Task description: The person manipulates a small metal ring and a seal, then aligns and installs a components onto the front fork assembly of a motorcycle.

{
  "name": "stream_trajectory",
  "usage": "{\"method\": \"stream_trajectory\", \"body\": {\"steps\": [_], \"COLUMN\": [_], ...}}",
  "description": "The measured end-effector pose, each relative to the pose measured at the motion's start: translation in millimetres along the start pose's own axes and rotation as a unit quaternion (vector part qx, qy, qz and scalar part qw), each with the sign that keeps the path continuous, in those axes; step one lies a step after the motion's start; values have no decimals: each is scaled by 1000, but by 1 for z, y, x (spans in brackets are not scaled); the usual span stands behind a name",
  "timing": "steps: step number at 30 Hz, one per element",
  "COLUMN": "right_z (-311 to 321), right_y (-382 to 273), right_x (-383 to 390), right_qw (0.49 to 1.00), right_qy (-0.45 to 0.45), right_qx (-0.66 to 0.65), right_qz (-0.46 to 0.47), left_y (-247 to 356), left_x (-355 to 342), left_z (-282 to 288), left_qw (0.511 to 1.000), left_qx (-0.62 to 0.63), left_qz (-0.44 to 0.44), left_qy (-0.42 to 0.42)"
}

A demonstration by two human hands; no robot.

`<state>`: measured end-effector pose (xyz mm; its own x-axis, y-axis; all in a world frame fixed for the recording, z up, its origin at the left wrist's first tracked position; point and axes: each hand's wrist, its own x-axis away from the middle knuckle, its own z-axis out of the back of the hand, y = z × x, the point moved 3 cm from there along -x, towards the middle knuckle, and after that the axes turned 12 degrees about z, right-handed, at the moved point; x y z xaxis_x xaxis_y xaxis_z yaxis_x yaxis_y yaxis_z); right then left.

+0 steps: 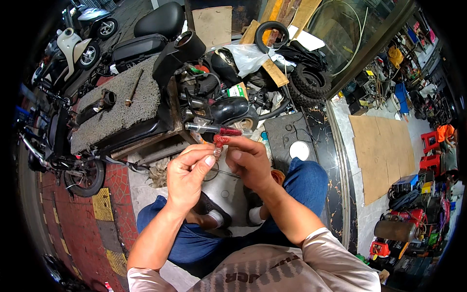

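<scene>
Hands pinching small red part

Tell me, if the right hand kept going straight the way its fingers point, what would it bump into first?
Probably the left hand: the right hand points leftward at the small red piece pinched between them, though depth is hard to judge.

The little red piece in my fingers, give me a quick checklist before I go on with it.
1. Red piece pinched by both hands: ok.
2. Left hand fingertips closed on it: ok.
3. Right hand steadying it from the other side: ok.
4. Thin wire ring below the hands seated properly: cannot tell.
5. Red-handled tool lying close beyond the hands: ok.
</scene>
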<state>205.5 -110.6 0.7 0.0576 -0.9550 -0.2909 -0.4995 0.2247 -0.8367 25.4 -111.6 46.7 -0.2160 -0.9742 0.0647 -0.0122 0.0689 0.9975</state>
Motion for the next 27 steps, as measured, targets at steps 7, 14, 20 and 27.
{"method": "stream_trajectory", "body": {"steps": [7, 14, 20, 27], "right_z": [-7, -1, -8, -15], "right_y": [-4, -6, -23, -33], "right_x": [2, -1, -8, -15], "right_qw": [997, 995, 969, 922], "right_qy": [-21, -31, -63, -109], "right_qx": [54, 86, 211, 306], "right_qz": [50, 49, 110, 210], "left_y": [-9, -4, -4, -2], "left_x": [-1, -1, -1, -1], "left_z": [-3, -1, 1, 2], "left_qw": [977, 968, 964, 951], "left_qx": [167, 193, 200, 227], "left_qz": [130, 156, 170, 200], "left_qy": [5, -46, -46, -60]}}
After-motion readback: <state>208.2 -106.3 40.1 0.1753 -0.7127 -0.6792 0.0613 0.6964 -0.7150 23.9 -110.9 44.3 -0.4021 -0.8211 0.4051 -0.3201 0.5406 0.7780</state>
